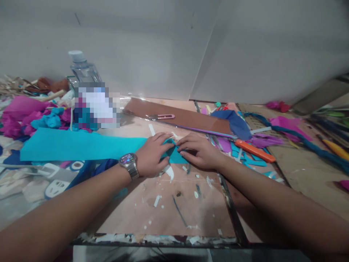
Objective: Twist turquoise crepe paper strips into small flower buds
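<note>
A long turquoise strip of crepe paper or thin cloth (81, 145) lies across the table, its right end bunched up between my hands. My left hand (154, 154), with a watch (128, 160) on its wrist, pinches the gathered part with thumb and fingers. From the other side my right hand (200, 151) grips the same end, fingertips almost meeting those of the left. Both hands rest low, close to the tabletop. The fold between the fingertips is partly hidden.
Behind the hands lies a brown sheet (188, 118) with pink thread snips (163, 116) on it. An orange-handled cutter (255, 150) is at right. A clear bottle (85, 71) stands back left, near crumpled magenta paper (24, 109) and a white power strip (58, 180). Paper scraps litter the wooden tabletop (131, 214).
</note>
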A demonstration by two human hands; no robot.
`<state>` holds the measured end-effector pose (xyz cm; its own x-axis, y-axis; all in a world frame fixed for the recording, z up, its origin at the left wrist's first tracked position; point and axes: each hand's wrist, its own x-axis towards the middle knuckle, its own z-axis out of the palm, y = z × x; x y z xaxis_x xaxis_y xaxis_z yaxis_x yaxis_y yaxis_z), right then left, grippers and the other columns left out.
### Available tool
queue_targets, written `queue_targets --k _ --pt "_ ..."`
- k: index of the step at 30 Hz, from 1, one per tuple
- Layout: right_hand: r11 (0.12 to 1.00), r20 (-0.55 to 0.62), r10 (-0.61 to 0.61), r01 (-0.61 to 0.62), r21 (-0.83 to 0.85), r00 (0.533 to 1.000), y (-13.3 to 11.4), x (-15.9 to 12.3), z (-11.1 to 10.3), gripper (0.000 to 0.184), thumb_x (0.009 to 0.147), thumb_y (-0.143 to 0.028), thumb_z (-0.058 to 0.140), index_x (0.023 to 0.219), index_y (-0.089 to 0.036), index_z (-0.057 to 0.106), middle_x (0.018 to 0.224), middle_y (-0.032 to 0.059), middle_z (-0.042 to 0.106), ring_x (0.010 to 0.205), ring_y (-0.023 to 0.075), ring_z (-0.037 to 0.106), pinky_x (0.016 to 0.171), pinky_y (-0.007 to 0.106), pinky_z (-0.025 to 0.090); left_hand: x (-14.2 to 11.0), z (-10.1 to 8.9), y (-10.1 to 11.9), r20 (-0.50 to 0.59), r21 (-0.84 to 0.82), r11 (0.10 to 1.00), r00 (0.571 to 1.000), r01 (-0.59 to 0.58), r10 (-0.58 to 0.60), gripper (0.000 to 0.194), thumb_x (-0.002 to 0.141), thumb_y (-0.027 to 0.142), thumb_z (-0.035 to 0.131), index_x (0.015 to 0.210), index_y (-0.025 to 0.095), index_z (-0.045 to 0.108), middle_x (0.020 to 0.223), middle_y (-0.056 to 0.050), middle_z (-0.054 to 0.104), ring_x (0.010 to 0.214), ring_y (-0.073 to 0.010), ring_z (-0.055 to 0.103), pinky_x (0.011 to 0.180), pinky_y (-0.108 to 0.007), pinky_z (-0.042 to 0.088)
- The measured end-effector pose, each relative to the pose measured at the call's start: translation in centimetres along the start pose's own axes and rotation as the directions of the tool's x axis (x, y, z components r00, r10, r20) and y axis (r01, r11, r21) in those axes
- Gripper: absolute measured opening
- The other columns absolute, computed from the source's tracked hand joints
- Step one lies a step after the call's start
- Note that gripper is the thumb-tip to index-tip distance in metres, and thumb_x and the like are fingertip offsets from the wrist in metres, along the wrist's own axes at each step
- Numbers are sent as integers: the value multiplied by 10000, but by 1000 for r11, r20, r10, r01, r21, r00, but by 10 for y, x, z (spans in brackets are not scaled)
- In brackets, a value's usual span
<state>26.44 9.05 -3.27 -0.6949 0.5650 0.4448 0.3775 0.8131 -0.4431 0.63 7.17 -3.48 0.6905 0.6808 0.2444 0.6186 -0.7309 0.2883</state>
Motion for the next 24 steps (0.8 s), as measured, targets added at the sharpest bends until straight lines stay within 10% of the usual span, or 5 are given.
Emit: queue_targets --k 24 --pt "995 -17 68 -69 -69 998 1 2 1 242 953 -232 634 1174 -248 732 1146 87 780 1083 276 697 987 485 547 -1 0 1 9 38 999 1000 -21 21 512 932 282 557 1438 200 578 1606 -148 447 1506 -366 363 1219 -571 357"
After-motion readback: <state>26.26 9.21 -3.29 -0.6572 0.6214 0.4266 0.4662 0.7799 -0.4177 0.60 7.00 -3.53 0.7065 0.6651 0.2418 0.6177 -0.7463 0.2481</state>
